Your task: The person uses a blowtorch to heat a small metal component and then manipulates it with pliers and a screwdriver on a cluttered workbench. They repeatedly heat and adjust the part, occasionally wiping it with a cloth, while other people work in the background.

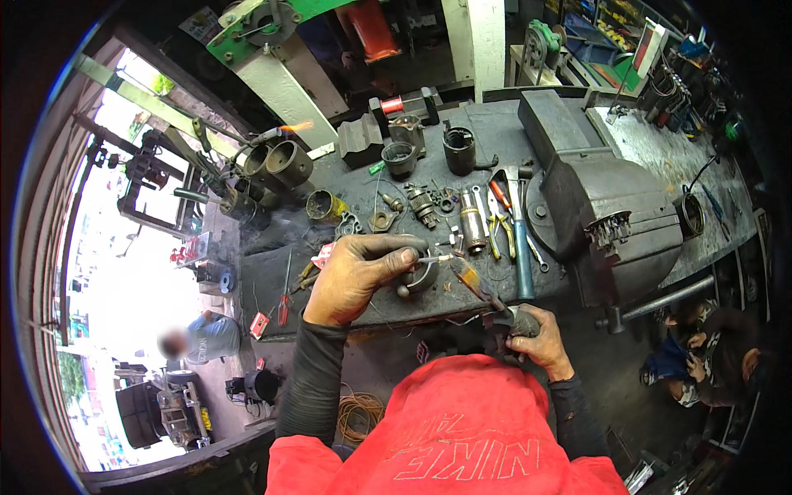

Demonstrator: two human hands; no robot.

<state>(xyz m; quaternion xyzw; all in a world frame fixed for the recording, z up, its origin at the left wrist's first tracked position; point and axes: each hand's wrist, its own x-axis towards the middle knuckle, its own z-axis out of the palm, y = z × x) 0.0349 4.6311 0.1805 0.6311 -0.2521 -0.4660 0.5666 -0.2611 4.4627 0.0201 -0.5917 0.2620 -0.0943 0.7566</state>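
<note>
My left hand (359,276) is closed over the bench, its thumb and fingers pinching a thin pale rod (436,258). Under those fingers is a round, ring-shaped dark metal part (424,279), partly hidden by the hand. My right hand (540,337) grips the thick dark handle (523,322) of a tool at the bench's front edge. Its flat, copper-and-yellow end (472,280) points up and left, close to the rod's tip; whether they touch, I cannot tell. A cylindrical metal part (473,227) lies just beyond the tool.
A large vise (610,210) stands to the right. Near it lie a hammer (521,239), yellow-handled pliers (500,227) and wrenches. Metal cups (400,158) and a geared shaft (422,205) sit farther back. A flame (297,127) burns at the far left. Other people (216,337) are on both sides.
</note>
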